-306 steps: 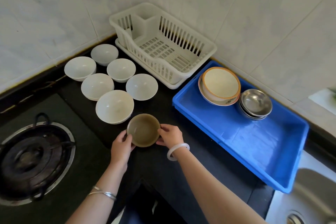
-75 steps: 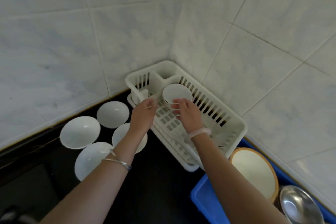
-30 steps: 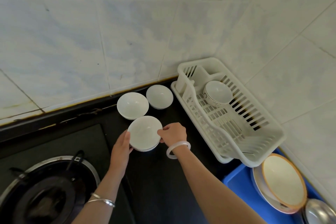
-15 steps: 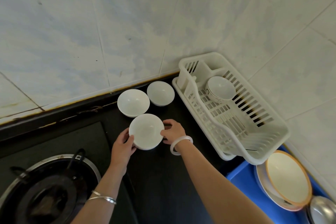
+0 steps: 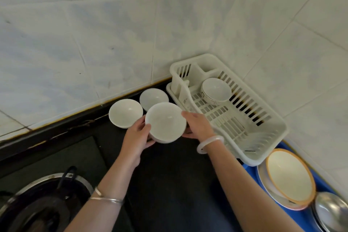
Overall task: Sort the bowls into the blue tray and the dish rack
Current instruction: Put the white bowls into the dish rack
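I hold a stack of white bowls (image 5: 165, 121) above the dark counter, my left hand (image 5: 138, 134) on its left side and my right hand (image 5: 197, 125) on its right. Two more white bowls stand behind it, one on the left (image 5: 125, 112) and one near the wall (image 5: 153, 96). The white dish rack (image 5: 263, 128) sits in the corner just right of my hands, with white bowls (image 5: 216, 89) in its far end. The blue tray (image 5: 250, 173) at lower right holds an orange-rimmed bowl (image 5: 290, 175) and steel bowls (image 5: 331, 213).
A gas burner (image 5: 41, 203) with a black pan support occupies the lower left of the black counter (image 5: 169, 175). Tiled walls meet in the corner behind the rack.
The stack of white bowls has come up off the counter and shifted right toward the rack, held in both hands. The view has tilted slightly.
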Demonstrator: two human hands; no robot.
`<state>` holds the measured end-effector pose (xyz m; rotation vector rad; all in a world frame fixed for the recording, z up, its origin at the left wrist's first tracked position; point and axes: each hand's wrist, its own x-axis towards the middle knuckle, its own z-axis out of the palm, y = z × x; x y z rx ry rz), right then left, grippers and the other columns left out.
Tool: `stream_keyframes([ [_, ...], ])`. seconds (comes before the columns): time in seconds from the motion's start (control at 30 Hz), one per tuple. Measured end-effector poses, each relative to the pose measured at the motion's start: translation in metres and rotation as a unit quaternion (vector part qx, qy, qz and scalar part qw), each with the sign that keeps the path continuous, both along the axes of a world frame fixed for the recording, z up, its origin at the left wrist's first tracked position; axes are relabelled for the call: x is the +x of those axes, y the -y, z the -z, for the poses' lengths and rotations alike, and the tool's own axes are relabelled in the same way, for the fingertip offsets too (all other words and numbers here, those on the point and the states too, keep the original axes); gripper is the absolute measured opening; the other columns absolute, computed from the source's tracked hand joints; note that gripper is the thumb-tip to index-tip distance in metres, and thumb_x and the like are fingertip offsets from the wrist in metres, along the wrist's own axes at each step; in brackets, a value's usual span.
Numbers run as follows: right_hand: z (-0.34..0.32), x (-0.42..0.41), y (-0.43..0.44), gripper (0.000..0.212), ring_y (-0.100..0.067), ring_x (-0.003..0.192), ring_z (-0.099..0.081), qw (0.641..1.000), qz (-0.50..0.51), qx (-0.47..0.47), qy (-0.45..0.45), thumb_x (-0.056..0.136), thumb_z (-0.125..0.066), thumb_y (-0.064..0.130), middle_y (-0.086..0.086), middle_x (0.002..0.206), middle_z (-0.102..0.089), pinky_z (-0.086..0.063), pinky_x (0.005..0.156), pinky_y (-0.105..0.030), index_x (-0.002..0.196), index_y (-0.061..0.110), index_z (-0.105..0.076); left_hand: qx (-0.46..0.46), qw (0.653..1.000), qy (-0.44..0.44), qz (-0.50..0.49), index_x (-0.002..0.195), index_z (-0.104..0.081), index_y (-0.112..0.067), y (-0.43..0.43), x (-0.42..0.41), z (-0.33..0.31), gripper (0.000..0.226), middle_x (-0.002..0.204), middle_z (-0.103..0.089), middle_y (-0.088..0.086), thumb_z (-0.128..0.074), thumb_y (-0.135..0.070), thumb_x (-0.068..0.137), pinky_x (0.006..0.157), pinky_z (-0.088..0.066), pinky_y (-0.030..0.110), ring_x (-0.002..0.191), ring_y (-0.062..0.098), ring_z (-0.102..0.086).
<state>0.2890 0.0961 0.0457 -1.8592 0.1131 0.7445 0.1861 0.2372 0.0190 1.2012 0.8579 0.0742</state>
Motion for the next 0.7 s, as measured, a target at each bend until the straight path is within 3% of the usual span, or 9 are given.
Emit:
stream_keyframes([
  [0.13,-0.032,0.034,0.042,0.020,-0.029,0.082,-0.068,0.997,0.035,-0.023,0.063,0.090,-0.048,0.037,-0.006,0.084,-0.067,-0.060,0.074,-0.039,0.083,0.023,-0.060,0.025,0.996,0.037,0.079,0.133,-0.046,-0.030,0.029,0.050,-0.031,0.043,0.110,-0.055,-0.004,-0.050,-0.018,0.092,0.053,-0.055,0.021,0.099,0.015,-0.057],
  [0.2,-0.040,0.052,0.068,0.023,-0.030,0.078,-0.069,0.995,0.070,-0.035,0.068,0.090,-0.048,0.037,-0.007,0.080,-0.066,-0.059,0.077,-0.042,0.082,0.019,-0.061,0.030,0.991,0.048,0.119,0.134,-0.045,-0.027,0.050,0.078,-0.040,0.043,0.114,-0.055,-0.002,-0.048,-0.017,0.092,0.052,-0.054,0.020,0.103,0.018,-0.057],
  [0.43,-0.026,0.100,0.150,0.034,-0.036,0.085,-0.065,0.984,0.151,-0.092,0.020,0.090,-0.054,0.033,-0.012,0.088,-0.062,-0.056,0.084,-0.049,0.112,0.008,-0.053,0.016,0.965,0.026,0.262,0.132,-0.047,-0.013,0.130,0.153,-0.038,0.039,0.131,-0.047,0.011,-0.040,-0.007,0.094,0.077,-0.052,0.036,0.118,0.032,-0.050],
  [0.57,-0.014,0.116,0.174,0.041,-0.039,0.094,-0.059,0.977,0.192,-0.090,-0.027,0.091,-0.056,0.029,-0.019,0.121,-0.054,-0.055,0.072,-0.045,0.124,0.006,-0.048,0.002,0.955,-0.005,0.296,0.132,-0.046,-0.011,0.165,0.181,-0.019,0.043,0.135,-0.048,0.015,-0.034,0.001,0.092,0.085,-0.050,0.045,0.117,0.035,-0.048],
  [0.7,-0.001,0.130,0.189,0.045,-0.040,0.113,-0.051,0.967,0.235,-0.068,-0.066,0.089,-0.059,0.019,-0.020,0.132,-0.048,-0.048,0.077,-0.045,0.130,0.006,-0.045,-0.004,0.945,-0.049,0.323,0.132,-0.043,-0.006,0.185,0.197,-0.003,0.042,0.135,-0.046,0.019,-0.033,0.004,0.092,0.085,-0.051,0.049,0.119,0.040,-0.048],
])
